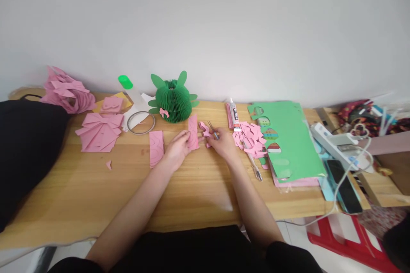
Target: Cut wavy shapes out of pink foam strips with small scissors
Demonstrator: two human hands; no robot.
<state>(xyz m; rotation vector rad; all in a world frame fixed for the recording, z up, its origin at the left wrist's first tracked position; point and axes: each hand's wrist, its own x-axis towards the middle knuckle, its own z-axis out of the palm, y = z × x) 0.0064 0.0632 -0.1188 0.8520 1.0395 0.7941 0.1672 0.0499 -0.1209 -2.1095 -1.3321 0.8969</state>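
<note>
Holding a pink paper strip (193, 133) at its left edge, the left hand (177, 150) is positioned over the middle of the worktop (128, 204); its grip is closed on the strip, which bears curved lines. The right hand (223, 143), just to the right of the strip, has its grip closed around a slim pointed tool (215, 134), tips directed away from the body; the exact tool type cannot be told. Small pink offcuts (203, 127) lie beside the tool. A pink rectangle (156, 149) lies left of the left hand. Beyond the left hand stands a green pleated paper figure (173, 100) with a small pink piece (164, 113) on its front. Right of the right hand: a tube (235, 117), a heap of pink scraps (251, 138), a pen (255, 167) and a green sheet (293, 140).
</note>
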